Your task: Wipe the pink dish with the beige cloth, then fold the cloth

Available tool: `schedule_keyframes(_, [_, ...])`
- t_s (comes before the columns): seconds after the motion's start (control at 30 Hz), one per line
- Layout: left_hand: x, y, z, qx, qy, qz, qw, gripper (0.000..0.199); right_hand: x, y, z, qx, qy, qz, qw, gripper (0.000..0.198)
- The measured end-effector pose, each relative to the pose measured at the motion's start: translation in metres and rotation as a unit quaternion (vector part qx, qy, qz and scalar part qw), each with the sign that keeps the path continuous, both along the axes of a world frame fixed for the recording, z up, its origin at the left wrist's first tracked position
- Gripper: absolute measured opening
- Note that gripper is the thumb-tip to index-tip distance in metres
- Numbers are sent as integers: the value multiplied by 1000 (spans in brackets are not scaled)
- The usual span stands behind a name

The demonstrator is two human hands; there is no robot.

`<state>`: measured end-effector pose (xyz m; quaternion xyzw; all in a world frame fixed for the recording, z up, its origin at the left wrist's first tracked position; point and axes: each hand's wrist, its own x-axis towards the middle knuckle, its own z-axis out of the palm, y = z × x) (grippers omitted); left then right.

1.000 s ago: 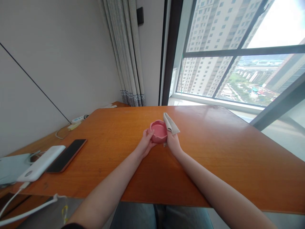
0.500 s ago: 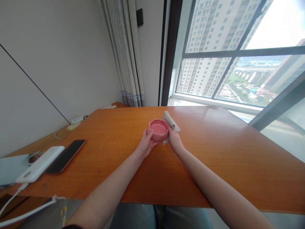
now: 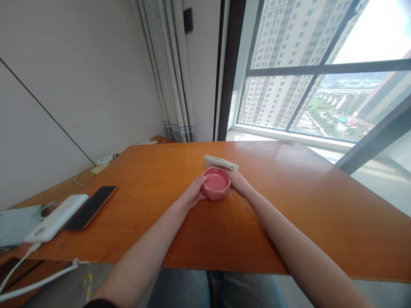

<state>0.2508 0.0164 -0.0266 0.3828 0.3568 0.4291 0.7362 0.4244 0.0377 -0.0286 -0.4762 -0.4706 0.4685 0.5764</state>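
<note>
A pink bowl with a faceted, scalloped rim is held above the middle of the wooden table, its inside facing up toward me. My left hand grips its left side, thumb at the rim and fingers underneath. Against the far right side of the bowl, my right hand is closed on a folded whitish cloth. The cloth lies along the bowl's far edge, and a small bit of it shows below the right fingers. Most of the right fingers are hidden behind the bowl and cloth.
On the left of the table lie a dark phone and a white power bank with a cable plugged in. A power strip sits by the wall. Behind the table are a curtain and a large window.
My right hand has swung the cloth from the bowl's right side round to its far edge. The bowl has come slightly nearer and turned in my left hand.
</note>
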Motion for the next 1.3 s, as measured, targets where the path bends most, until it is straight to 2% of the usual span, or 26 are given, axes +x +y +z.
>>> schedule_keyframes(0.07, [2, 2, -2, 3, -29, 41, 999, 44, -8, 2, -4, -49, 67, 11, 996, 38])
schedule_keyframes(0.13, [4, 4, -3, 7, -63, 83, 994, 42, -17, 2, -6, -67, 136, 19, 988, 35])
schedule_keyframes(0.3, [8, 7, -7, 43, -143, 155, 976, 35, -40, -6, -8, -21, 183, 27, 982, 36])
schedule_keyframes(0.4, [7, 8, -11, 48, -125, 181, 974, 34, -43, -7, -8, -9, 199, 20, 980, 36])
schedule_keyframes(0.47, [6, 8, -12, 24, -82, 169, 982, 34, -35, -3, -8, -27, 223, 12, 974, 31])
schedule_keyframes(0.57, [5, 5, -10, -22, -30, 79, 996, 40, -17, 7, -6, -71, 233, -22, 970, 19])
schedule_keyframes(0.63, [6, 1, -7, -26, -14, 37, 999, 45, -11, 10, -6, -98, 225, -38, 969, 13])
schedule_keyframes(0.7, [8, 0, -5, -12, -8, 44, 999, 46, -14, 8, -6, -107, 234, -31, 966, 12])
schedule_keyframes(0.83, [7, 3, -7, 20, -36, 133, 990, 47, -39, -5, -11, -55, 301, 28, 952, 24])
schedule_keyframes(0.93, [3, 8, -12, 31, -15, 188, 982, 49, -52, -10, -15, -29, 316, 31, 948, 32])
schedule_keyframes(1.0, [0, 11, -13, 27, 5, 176, 984, 50, -50, -9, -15, -32, 309, 15, 950, 32])
schedule_keyframes(1.17, [-1, 11, -11, 2, 30, 93, 995, 57, -31, -3, -3, -73, 275, -2, 959, 22])
schedule_keyframes(1.23, [0, 8, -9, 7, 56, 94, 994, 56, -29, -3, -1, -97, 263, -10, 960, 19])
schedule_keyframes(1.3, [2, 6, -8, 21, 60, 109, 992, 56, -32, -5, -1, -92, 274, -17, 957, 18])
